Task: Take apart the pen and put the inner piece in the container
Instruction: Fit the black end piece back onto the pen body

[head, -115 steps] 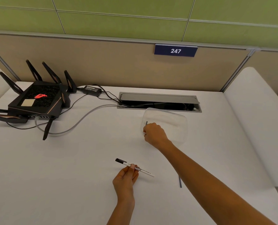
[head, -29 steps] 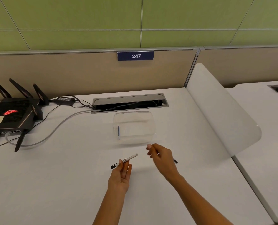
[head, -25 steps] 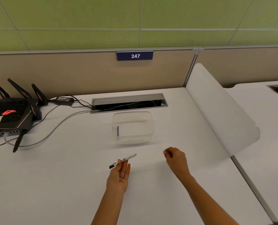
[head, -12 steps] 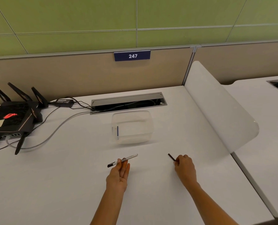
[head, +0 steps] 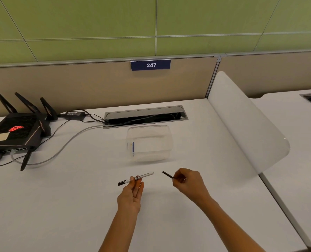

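Left hand (head: 131, 195): low centre of frame, palm up, fingertips pinching the pen barrel (head: 136, 178).
Pen barrel: white, black cap end toward lower left, open end tilted toward upper right; held above the desk (head: 60, 206).
Right hand (head: 188, 184): right of centre, curled, gripping a thin dark piece (head: 167, 174) between fingertips.
Thin dark piece: slanted, free end toward upper left, close to the barrel's open end but apart from it.
Container (head: 149, 142): clear plastic, centre of frame, above both hands, resting on the desk just below the cable tray (head: 145, 115).
Blue piece (head: 133, 148): slim, upright against the container's left inner wall.
Router (head: 14, 131): black with antennas, left edge of frame, cables running toward the tray.
Number plate (head: 150, 65): upper centre, marked 247, on the tan partition.
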A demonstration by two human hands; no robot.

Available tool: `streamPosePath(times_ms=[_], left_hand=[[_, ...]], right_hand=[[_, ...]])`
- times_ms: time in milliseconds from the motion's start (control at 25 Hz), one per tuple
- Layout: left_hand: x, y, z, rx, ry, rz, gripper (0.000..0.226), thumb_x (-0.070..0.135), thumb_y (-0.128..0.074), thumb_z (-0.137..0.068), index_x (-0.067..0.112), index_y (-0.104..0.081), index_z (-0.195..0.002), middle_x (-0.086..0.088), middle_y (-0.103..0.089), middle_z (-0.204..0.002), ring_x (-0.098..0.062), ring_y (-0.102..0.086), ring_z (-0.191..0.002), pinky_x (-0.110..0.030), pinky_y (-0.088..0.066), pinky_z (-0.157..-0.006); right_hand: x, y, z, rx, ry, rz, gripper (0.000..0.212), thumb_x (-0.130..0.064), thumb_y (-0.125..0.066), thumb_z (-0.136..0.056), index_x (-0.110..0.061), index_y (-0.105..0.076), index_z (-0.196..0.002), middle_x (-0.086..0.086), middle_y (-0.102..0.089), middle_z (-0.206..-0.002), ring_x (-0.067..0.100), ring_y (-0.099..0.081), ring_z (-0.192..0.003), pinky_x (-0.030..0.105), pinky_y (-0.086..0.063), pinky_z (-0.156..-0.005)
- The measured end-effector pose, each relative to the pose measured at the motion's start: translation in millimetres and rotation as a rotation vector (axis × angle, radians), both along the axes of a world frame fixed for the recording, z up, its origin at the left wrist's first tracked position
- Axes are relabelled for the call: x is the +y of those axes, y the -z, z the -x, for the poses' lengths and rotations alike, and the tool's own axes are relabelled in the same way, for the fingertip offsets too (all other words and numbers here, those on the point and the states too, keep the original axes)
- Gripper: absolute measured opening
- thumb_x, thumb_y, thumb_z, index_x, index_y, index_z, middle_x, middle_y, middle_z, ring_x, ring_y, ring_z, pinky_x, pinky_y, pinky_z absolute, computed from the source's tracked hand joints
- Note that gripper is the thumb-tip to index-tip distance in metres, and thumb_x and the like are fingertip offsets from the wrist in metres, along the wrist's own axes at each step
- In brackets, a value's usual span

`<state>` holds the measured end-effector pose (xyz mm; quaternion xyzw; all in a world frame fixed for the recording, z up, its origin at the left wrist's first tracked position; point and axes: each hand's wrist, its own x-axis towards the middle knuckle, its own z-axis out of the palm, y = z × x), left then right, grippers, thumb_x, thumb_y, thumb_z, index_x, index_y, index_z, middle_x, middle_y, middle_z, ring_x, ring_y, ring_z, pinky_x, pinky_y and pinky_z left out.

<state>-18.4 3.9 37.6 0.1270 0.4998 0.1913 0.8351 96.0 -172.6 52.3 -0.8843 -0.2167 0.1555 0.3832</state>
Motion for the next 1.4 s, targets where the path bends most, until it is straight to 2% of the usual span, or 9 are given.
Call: streamPosePath(times_ms=[160,360,480,600,760,920,1040,1240,1400], left_hand=[[1.1,0.3,0.8,0.017,0.004,-0.032,0.009,0.007,-0.065,-0.089,-0.002,-0.065,-0.089,-0.014,-0.072,-0.081,-0.023,-0.069,-0.081,-0.039,-0.052,-0.082],[1.9,-0.2,2.0,0.006,0.015,-0.048,0.008,0.006,-0.066,-0.088,-0.002,-0.066,-0.088,-0.011,-0.075,-0.067,-0.021,-0.072,-0.074,-0.038,-0.053,-0.077],[3.1,0.0,2.3,0.007,0.022,-0.058,0.008,0.006,-0.066,-0.088,-0.002,-0.066,-0.087,-0.014,-0.074,-0.075,-0.020,-0.073,-0.068,-0.038,-0.054,-0.078],[3.8,0.6,3.1,0.011,0.027,-0.067,0.007,0.005,-0.066,-0.088,-0.002,-0.066,-0.088,-0.015,-0.072,-0.084,-0.021,-0.071,-0.075,-0.037,-0.055,-0.072],[3.5,-0.2,3.7,0.030,0.045,-0.117,0.008,0.006,-0.068,-0.087,-0.002,-0.068,-0.086,-0.014,-0.074,-0.082,-0.020,-0.073,-0.071,-0.035,-0.056,-0.069],[3.6,-2.2,4.0,0.046,0.058,-0.164,0.009,0.007,-0.068,-0.087,-0.002,-0.068,-0.086,-0.014,-0.074,-0.082,-0.021,-0.072,-0.078,-0.035,-0.056,-0.073],[4.6,-4.4,4.5,0.049,0.069,-0.186,0.009,0.008,-0.068,-0.088,-0.001,-0.069,-0.087,-0.013,-0.074,-0.084,-0.021,-0.071,-0.079,-0.034,-0.056,-0.071],[6.0,-8.0,6.5,0.035,0.069,-0.206,0.009,0.009,-0.067,-0.089,-0.001,-0.068,-0.089,-0.014,-0.074,-0.086,-0.020,-0.072,-0.077,-0.032,-0.056,-0.068],[6.7,-10.6,7.5,0.024,0.065,-0.216,0.011,0.009,-0.066,-0.090,-0.002,-0.068,-0.093,-0.014,-0.074,-0.087,-0.017,-0.072,-0.074,-0.030,-0.057,-0.066]], right_hand=[[10.0,-26.0,8.8,-0.013,-0.130,-0.001,0.005,-0.022,-0.066,-0.073,-0.021,-0.068,-0.077,-0.007,-0.070,-0.069,0.006,-0.065,-0.064,0.023,-0.055,-0.065],[13.9,-38.0,12.9,-0.036,-0.154,0.040,0.006,-0.020,-0.065,-0.073,-0.019,-0.069,-0.077,-0.006,-0.069,-0.068,0.008,-0.064,-0.064,0.023,-0.053,-0.064],[14.2,-40.8,13.3,-0.038,-0.155,0.045,0.006,-0.020,-0.065,-0.073,-0.019,-0.068,-0.077,-0.005,-0.069,-0.069,0.009,-0.064,-0.065,0.024,-0.054,-0.064],[15.2,-42.8,14.9,-0.067,-0.167,0.079,0.007,-0.021,-0.064,-0.073,-0.019,-0.068,-0.079,-0.007,-0.068,-0.069,0.009,-0.063,-0.066,0.022,-0.052,-0.064],[16.1,-44.4,14.9,-0.152,-0.224,0.152,0.011,-0.023,-0.062,-0.075,-0.017,-0.067,-0.083,-0.009,-0.064,-0.073,0.007,-0.058,-0.066,0.018,-0.046,-0.065],[18.1,-45.7,14.3,-0.238,-0.282,0.209,0.013,-0.026,-0.060,-0.079,-0.015,-0.065,-0.086,-0.005,-0.066,-0.080,0.011,-0.055,-0.070,0.021,-0.045,-0.068],[18.8,-46.2,15.0,-0.261,-0.322,0.230,0.013,-0.026,-0.059,-0.079,-0.015,-0.063,-0.085,-0.007,-0.059,-0.077,0.012,-0.052,-0.070,0.023,-0.044,-0.066],[18.6,-46.9,13.5,-0.218,-0.317,0.181,0.012,-0.026,-0.060,-0.078,-0.016,-0.065,-0.083,-0.012,-0.056,-0.070,0.009,-0.053,-0.066,0.020,-0.041,-0.064],[17.4,-43.1,13.5,-0.095,-0.261,0.104,0.008,-0.025,-0.060,-0.079,-0.019,-0.065,-0.081,-0.009,-0.064,-0.072,0.009,-0.060,-0.069,0.021,-0.049,-0.065]])
